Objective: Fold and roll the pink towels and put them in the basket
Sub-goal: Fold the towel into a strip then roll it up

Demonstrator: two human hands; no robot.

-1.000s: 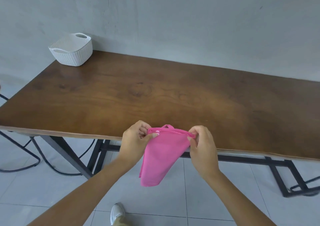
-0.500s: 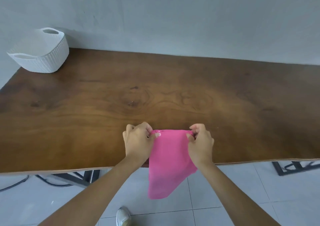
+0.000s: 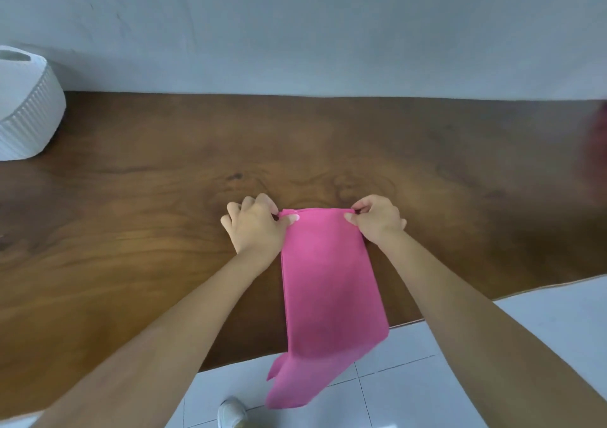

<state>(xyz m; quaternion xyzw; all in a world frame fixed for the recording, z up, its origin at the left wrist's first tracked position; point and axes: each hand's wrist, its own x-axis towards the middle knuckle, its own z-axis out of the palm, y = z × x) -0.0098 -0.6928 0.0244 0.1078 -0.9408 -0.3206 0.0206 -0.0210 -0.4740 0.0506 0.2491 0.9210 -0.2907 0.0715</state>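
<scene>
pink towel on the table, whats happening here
A person holds a folded pink towel stretched out on the wooden table. The left hand pinches its far left corner and the right hand pinches its far right corner. The towel's near end hangs over the table's front edge. It is not yet rolled. The white ribbed basket stands at the table's far left, well apart from the towel.

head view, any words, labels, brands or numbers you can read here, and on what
None can be read.
The pink towel shows no tag or print.
The white ribbed basket, the wooden table, the grey wall and the white shoe carry no text.
The reddish blur at the right edge is too blurred to tell.
</scene>
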